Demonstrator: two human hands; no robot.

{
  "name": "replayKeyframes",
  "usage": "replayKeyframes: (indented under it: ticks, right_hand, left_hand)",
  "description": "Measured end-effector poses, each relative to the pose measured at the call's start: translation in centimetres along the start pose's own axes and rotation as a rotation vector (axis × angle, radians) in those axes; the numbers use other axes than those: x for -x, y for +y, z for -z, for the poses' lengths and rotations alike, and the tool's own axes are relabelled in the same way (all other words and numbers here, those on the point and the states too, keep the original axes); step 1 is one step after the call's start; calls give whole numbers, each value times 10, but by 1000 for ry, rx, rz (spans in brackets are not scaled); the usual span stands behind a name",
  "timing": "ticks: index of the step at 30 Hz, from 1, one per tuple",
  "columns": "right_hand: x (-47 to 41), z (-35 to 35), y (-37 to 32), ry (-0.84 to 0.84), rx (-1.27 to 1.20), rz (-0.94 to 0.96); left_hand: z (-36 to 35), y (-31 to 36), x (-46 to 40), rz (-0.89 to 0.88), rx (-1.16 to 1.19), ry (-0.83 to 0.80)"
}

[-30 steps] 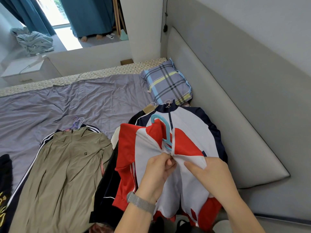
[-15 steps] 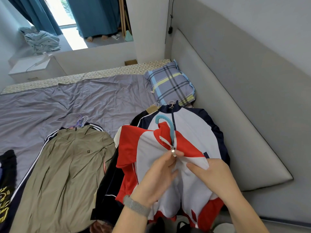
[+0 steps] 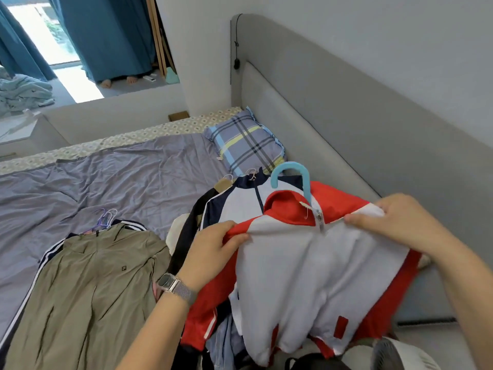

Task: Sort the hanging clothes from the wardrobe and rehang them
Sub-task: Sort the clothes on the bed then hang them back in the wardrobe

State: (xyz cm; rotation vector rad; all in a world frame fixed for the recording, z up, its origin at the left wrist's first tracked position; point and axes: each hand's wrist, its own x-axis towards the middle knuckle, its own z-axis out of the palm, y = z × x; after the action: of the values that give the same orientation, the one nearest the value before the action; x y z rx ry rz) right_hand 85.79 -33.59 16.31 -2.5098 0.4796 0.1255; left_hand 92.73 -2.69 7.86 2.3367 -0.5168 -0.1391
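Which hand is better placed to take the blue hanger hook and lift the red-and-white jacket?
Right, probably. The right hand pinches the red-and-white zip jacket's shoulder just below-right of the blue plastic hanger hook; the left hand grips the farther shoulder.

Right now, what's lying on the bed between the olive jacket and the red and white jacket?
In the head view, a black garment with something cream-coloured behind it; the left hand overlaps them.

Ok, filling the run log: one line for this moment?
left hand: grips red jacket shoulder | right hand: grips other shoulder | blue hanger: inside jacket
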Motion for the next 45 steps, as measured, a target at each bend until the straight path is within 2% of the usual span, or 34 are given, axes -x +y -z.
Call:
replayKeyframes:
  ticks: [3,7,10,12,14,17,20,23,26,28,30,32,34,37,40,45]
  right_hand:
    - [-16,40,-5,130,100,-14]
    - [-25,104,-28,377,32,193]
    - [-42,103,-41,394,30,327]
    - [-58,79,-42,271,140,389]
    - [-77,49,-30,80,187,407]
    - [-112,8,-7,-172,225,403]
    - [-168,-26,8,-310,192,383]
    - [-237,-60,12,-299,84,301]
    - [-301,-93,7,-215,-127,251]
    - [-338,-123,6,-222,-125,228]
    - [-368,-161,9,-216,-9,196]
    - [-387,-198,13,-170,216,227]
    - [-394,-231,20,-179,422,310]
    - [-382,-274,23,-334,609,329]
    - [-350,-321,-5,-493,542,401]
    - [-276,-389,-71,-746,263,594]
  left_hand:
    - [2,39,-7,-72,10,70]
    - [35,84,-18,-217,138,107]
    - [51,71,-34,-136,137,88]
    - [53,40,-42,-12,124,-59]
    - [49,9,-44,109,90,-159]
    - [36,-31,-54,218,-53,-137]
    - [15,-62,-86,236,-122,-54]
    - [-12,-80,-123,216,-91,31]
    - [-29,-90,-153,241,-41,287]
    - [-38,-98,-160,318,-15,438]
    - [-53,-107,-151,428,12,442]
    - [-75,-122,-126,522,17,314]
    - [-93,-141,-96,641,36,210]
    - [-98,-167,-59,865,110,217]
    - [-92,-188,-35,1032,164,202]
    - [-68,-228,7,1095,148,190]
